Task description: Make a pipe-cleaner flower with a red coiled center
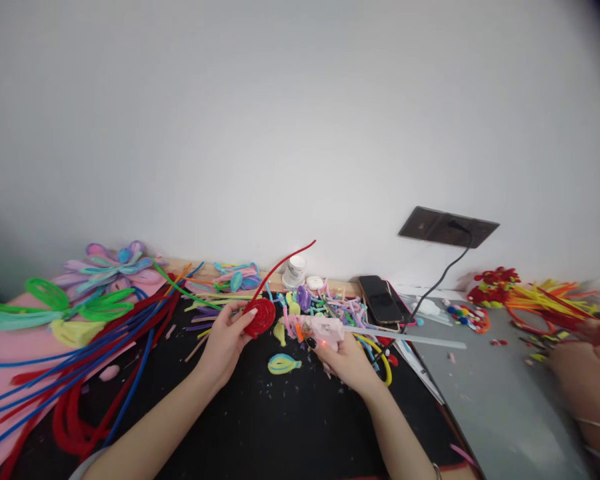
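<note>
My left hand (226, 343) pinches a red pipe cleaner coil (261, 317), a flat round spiral with one long free end rising to the upper right. My right hand (347, 363) is wrapped round a pale pink hot glue gun (325, 329), its nozzle toward the coil and a little apart from it. A long clear glue stick (415, 339) sticks out of the gun's back, and a small orange-red light glows near my thumb. Below the gun, a blue and yellow pipe cleaner loop (283, 364) lies on the black mat (260, 427).
Blue and red pipe cleaners (105, 347) spread at the left beside fuzzy flowers (120, 263). Cut pieces surround a white tub (295, 272). A phone (381, 299) lies near a black cord (443, 277) plugged into a wall socket (447, 227). Another person's hands (587, 373) are at the far right.
</note>
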`<state>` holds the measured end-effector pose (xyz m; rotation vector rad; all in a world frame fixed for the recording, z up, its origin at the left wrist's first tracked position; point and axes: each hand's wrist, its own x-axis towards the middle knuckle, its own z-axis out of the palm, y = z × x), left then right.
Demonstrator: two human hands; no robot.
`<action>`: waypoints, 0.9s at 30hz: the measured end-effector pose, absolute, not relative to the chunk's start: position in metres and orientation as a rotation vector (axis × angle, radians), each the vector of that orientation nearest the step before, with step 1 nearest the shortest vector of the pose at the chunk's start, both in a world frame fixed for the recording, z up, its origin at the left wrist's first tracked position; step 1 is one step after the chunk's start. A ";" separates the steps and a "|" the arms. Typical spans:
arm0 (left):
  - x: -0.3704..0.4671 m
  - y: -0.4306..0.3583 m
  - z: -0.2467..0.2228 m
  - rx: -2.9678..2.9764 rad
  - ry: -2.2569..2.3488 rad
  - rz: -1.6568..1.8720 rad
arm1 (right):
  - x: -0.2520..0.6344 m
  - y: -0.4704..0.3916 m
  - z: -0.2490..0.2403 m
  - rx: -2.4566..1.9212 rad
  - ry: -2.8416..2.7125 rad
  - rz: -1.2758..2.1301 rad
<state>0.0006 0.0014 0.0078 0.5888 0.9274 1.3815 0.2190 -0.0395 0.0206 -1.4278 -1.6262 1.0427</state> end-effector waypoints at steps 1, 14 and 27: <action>0.000 0.001 0.008 0.582 0.924 1.381 | 0.218 -0.040 0.021 -1.432 -1.624 1.036; 0.000 0.003 0.008 0.513 0.927 1.354 | 0.219 -0.038 0.020 -1.413 -1.579 1.041; 0.000 0.002 0.004 0.524 0.903 1.302 | 0.213 -0.040 0.023 -1.384 -1.608 1.059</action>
